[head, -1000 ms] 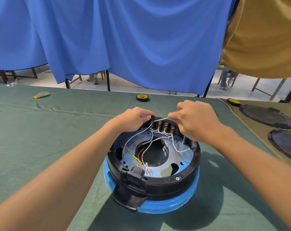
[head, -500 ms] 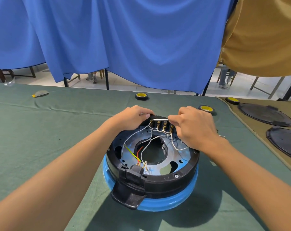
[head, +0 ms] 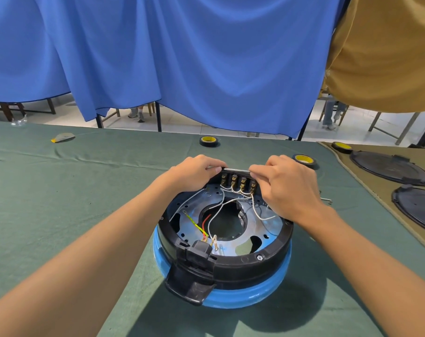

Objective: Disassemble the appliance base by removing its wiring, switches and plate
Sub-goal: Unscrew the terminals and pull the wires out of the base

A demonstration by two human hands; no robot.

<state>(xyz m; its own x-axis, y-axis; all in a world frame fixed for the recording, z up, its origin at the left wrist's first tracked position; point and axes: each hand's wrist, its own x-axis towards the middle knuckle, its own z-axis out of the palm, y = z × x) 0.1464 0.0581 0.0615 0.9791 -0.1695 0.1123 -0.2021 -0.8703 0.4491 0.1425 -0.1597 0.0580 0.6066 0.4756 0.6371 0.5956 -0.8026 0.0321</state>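
The round appliance base, black rim over a blue body, lies upside down on the green cloth. Inside is a metal plate with white, red and yellow-green wires. At its far rim stands a row of switches with brass terminals. A thin metal rod runs along the top of that row. My left hand pinches the rod's left end, and my right hand pinches its right end. The right hand hides the right-hand switch.
Three rolls of black tape with yellow cores lie beyond the base. Two black round covers sit on the brown cloth at right. A small metal piece lies right of the base. Blue and tan curtains hang behind.
Both hands stayed on the rod over the switch row. The rod now lies level along the top of the switches. The view has shifted slightly, uncovering a tape roll behind my right hand.
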